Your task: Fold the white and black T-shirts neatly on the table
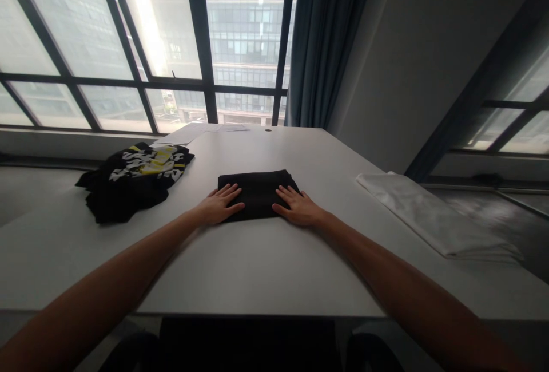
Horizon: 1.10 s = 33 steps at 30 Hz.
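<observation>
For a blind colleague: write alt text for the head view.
Left hand and right hand lie flat on a folded black cloth on a white table. A crumpled black-and-yellow garment lies left, a folded white cloth right.

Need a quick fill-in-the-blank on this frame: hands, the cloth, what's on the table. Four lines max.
1. Both hands rest flat on a folded ____ cloth at the middle of the table.
2. The left hand lies on the cloth's ____ edge, the right hand on the other.
3. The crumpled black garment at the left has white and ____ print.
4. At the table's right edge lies a folded ____ cloth.

Missing words: black; left; yellow; white
</observation>
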Available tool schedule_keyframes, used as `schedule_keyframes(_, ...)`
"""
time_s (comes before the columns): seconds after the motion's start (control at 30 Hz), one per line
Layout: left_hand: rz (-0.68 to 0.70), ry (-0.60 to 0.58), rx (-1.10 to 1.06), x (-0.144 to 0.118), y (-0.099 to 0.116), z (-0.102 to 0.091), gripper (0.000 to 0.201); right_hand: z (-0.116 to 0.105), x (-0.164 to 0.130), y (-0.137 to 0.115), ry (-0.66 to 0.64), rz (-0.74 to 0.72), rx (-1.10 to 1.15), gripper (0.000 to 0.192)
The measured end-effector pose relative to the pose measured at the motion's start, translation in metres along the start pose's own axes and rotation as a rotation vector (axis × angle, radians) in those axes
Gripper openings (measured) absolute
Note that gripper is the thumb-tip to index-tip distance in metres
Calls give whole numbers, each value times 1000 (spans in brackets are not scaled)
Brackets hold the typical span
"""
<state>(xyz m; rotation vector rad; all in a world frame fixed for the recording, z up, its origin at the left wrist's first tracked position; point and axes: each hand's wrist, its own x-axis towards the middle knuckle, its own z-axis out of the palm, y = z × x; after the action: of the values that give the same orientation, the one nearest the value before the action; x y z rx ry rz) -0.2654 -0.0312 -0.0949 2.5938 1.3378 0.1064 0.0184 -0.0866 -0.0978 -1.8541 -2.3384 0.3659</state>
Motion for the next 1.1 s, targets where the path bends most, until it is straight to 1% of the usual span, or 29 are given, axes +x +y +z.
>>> schedule_keyframes(0.07,-44,21,3,-1,-3,-5,69,-2,1,5,13,36,-7,82)
schedule_keyframes(0.1,-35,48,12,-3,-1,-8,66,-3,1,7,25,54,-16,79)
schedule_keyframes(0.2,68,167,14,-13,10,-17,57,-8,-1,13,82,86,-56,66)
schedule_keyframes(0.3,185,259,-21,-20,21,-18,53,-13,-5,14,234,68,-71,52)
schedule_keyframes(0.33,220,267,-25,-20,22,-15,52,-13,-6,13,284,49,-62,50)
schedule_keyframes(0.37,246,257,-24,-20,22,-11,54,-12,-7,12,300,31,-45,50)
schedule_keyframes(0.4,260,226,-21,-18,21,-7,59,-11,-7,12,279,17,-24,51)
schedule_keyframes(0.43,259,182,-18,-16,18,-2,64,-9,-6,12,229,11,-3,53)
schedule_keyframes(0.5,225,94,-15,-11,12,4,69,-5,-4,13,113,28,18,60)
schedule_keyframes(0.57,183,54,-17,-9,6,6,71,-1,-2,17,72,72,9,63)
schedule_keyframes(0.63,130,37,-18,-9,2,5,73,-1,-1,18,107,115,-18,63)
schedule_keyframes(0.7,59,29,-8,-10,0,3,75,-2,-2,14,193,116,-29,59)
schedule_keyframes(0.77,-14,53,16,-12,0,4,76,-4,-6,6,256,20,17,55)
schedule_keyframes(0.8,-44,78,33,-12,1,5,77,-5,-8,1,249,-56,53,54)
schedule_keyframes(0.87,-88,123,60,-11,4,8,78,-5,-13,-7,168,-191,109,53)
schedule_keyframes(0.9,-101,143,64,-11,5,10,78,-5,-14,-9,123,-225,116,54)
schedule_keyframes(0.93,-108,163,63,-11,6,12,78,-4,-14,-9,93,-229,109,54)
schedule_keyframes(1.0,-106,204,52,-11,8,13,77,-2,-12,-2,86,-178,80,54)
schedule_keyframes(1.07,-86,218,46,-11,9,14,75,-3,-4,14,113,-103,49,55)
schedule_keyframes(1.1,-73,202,45,-12,9,15,74,-5,2,24,125,-68,30,55)
